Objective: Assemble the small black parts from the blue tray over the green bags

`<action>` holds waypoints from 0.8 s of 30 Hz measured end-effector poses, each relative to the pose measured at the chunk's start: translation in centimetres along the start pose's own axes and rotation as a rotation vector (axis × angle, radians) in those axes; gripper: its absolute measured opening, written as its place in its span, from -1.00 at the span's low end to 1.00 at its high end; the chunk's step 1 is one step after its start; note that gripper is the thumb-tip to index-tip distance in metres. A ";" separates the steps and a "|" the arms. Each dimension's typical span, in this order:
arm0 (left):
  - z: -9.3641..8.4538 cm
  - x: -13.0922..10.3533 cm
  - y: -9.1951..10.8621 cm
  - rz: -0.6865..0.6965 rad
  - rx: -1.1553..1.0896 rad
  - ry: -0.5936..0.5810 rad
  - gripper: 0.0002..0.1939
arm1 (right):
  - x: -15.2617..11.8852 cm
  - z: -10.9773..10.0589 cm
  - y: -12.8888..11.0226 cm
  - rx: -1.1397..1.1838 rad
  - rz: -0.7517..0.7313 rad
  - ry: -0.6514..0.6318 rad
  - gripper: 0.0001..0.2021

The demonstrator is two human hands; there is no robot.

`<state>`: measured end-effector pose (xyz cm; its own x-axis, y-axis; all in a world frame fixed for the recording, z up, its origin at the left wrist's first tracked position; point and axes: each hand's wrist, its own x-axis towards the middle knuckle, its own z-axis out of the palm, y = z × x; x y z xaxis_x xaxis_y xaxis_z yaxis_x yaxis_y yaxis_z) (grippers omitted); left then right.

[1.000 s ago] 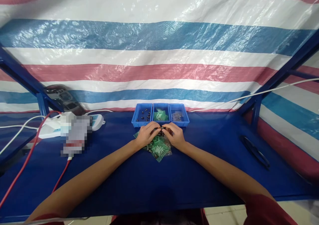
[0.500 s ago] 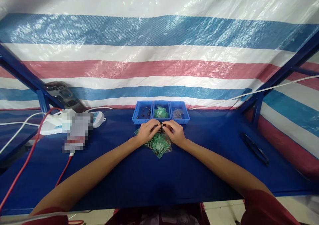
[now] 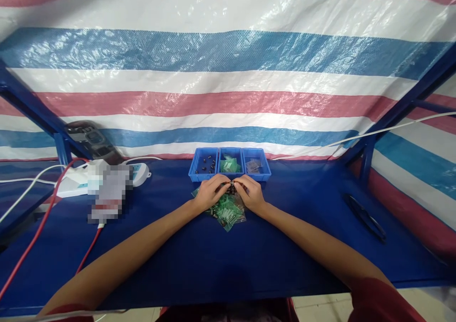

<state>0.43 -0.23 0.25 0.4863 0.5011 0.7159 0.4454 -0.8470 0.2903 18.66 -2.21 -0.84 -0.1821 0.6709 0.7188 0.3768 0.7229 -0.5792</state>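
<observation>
Both hands meet fingertip to fingertip over a pile of small green and clear plastic packets (image 3: 228,213) on the blue table. My left hand (image 3: 213,192) is closed in a pinch, and so is my right hand (image 3: 251,193). Between the fingertips a tiny dark piece shows in part; its kind is too small to make out. Just beyond the hands stand three blue bins: the left bin (image 3: 193,169) with several small dark brown parts, the middle bin (image 3: 231,150) with green packets, the right bin (image 3: 266,170) with clear packets.
On the left, a white power strip (image 3: 67,187) and a blurred-out device with a red cable (image 3: 89,248) lie on the table. A dark packaged object (image 3: 93,139) leans at the back left. Black glasses (image 3: 365,217) lie on the right. Striped sheeting (image 3: 228,80) hangs behind.
The camera view has shifted slightly, so the scene sits a little lower. My hands stay together over the packets, fingers still pinched.
</observation>
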 end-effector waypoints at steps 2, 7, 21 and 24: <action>0.1 -0.1 -0.1 -0.005 0.004 0.002 -0.87 | 0.0 0.0 0.0 -0.006 0.009 -0.002 -0.78; 0.2 -0.3 -0.3 -0.006 0.001 0.002 -0.86 | -0.1 0.1 0.2 -0.019 0.025 -0.001 -0.77; 0.3 -0.4 -0.5 -0.001 -0.028 0.010 -0.86 | 0.0 0.2 0.0 -0.015 0.034 -0.011 -0.79; 0.1 -0.3 -0.4 0.002 -0.030 0.004 -0.86 | 0.0 0.2 0.0 -0.009 0.026 -0.007 -0.80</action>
<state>0.20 -0.05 -0.13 0.4847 0.4984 0.7188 0.4218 -0.8531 0.3072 18.51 -2.22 -0.91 -0.1784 0.6903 0.7012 0.3894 0.7040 -0.5940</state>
